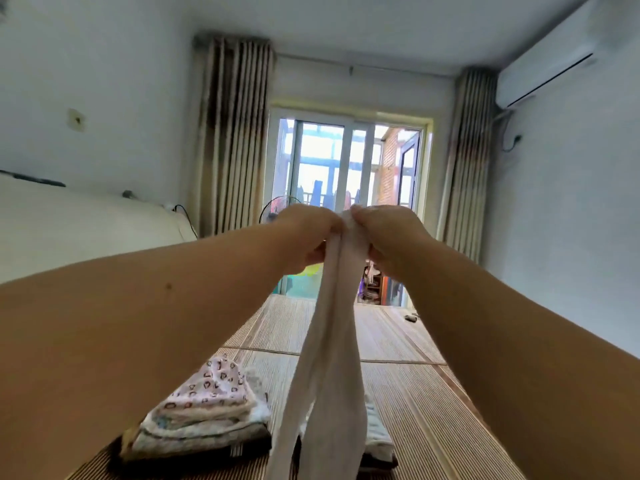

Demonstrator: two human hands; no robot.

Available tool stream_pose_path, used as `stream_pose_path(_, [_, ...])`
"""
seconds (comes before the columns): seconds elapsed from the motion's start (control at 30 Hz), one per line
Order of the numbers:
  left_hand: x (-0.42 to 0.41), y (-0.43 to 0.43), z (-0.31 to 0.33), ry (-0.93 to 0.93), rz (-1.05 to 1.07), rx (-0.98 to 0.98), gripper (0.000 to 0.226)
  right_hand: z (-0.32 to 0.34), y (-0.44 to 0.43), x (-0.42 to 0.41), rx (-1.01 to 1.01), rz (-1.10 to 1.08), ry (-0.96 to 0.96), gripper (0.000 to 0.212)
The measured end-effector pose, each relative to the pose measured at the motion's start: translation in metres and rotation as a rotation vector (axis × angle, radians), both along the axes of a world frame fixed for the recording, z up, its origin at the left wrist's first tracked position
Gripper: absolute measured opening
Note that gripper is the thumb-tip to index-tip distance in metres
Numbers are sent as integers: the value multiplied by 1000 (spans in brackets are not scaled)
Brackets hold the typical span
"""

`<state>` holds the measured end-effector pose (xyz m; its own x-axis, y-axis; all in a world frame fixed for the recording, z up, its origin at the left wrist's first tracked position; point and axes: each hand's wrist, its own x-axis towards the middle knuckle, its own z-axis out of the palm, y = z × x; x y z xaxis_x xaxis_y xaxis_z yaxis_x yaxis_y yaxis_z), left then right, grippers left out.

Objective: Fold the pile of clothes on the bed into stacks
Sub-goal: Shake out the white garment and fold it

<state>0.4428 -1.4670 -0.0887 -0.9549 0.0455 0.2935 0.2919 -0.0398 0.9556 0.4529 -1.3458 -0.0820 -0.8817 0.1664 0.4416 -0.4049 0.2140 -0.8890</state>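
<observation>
- The left hand (308,233) and right hand (384,233) are raised side by side in the middle of the view, knuckles almost touching. Each pinches the top edge of a long white garment (329,358) between curled fingers and thumb.
- The garment hangs down from that pinch in two narrow legs, which suggests tights or leggings. Its lower ends drop out of view at the near edge.
- Risk: the grip is only a small fingertip pinch on thin, stretchy-looking cloth. If one hand lets go to reposition, that side could slip and the two legs would no longer line up.
- Risk: the hanging legs dangle right over the folded things below, so lowering or swinging them carelessly could drag across those and spoil them.
- Near left on the bed, a folded stack (204,410) has a pale cloth with small ring prints on top and a dark piece at the bottom. It looks slightly lopsided, so a nudge might tip the upper layers.
- A second stack (377,441) sits just right of the garment, mostly hidden behind it.
- Both stacks rest directly on the woven mat (415,393) covering the bed.
- Containers: no basket, box or bin shows. A shelf by the far door is too blurred to tell its contents.
- No unfolded pile is in view.
</observation>
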Motion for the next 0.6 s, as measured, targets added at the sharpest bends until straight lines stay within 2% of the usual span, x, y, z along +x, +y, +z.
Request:
stream_pose_path(0.1, [3, 2, -4, 26, -18, -35, 23, -3, 1, 4, 160, 16, 50, 34])
stream_pose_path(0.17, [5, 0, -3, 79, -11, -49, 11, -5, 3, 5, 285, -39, 109, 30])
stream_pose_path(0.2, [5, 0, -2, 102, -2, -58, 13, -7, 2, 4, 307, -62, 135, 28])
stream_pose_path(0.27, [6, 0, 2, 118, 21, -64, 18, -12, -1, -1, 223, -87, 124, 26])
stream_pose_path(0.37, [8, 4, -3, 134, -32, -117, 14, -22, -2, -10, 41, -66, 37, 20])
stream_pose_path(0.4, [9, 5, -7, 167, -47, -140, 11, -24, 0, -11, -26, -36, 13, 20])
stream_pose_path(0.5, [8, 7, -20, 216, 18, -215, 39, -27, 2, -11, -221, 132, -60, 23])
stream_pose_path(0.53, [5, 6, -24, 236, 52, -249, 41, -28, 1, -10, -274, 184, -77, 23])
stream_pose_path(0.6, [3, 4, -33, 269, 107, -272, 32, -28, 0, -8, -318, 240, -76, 21])
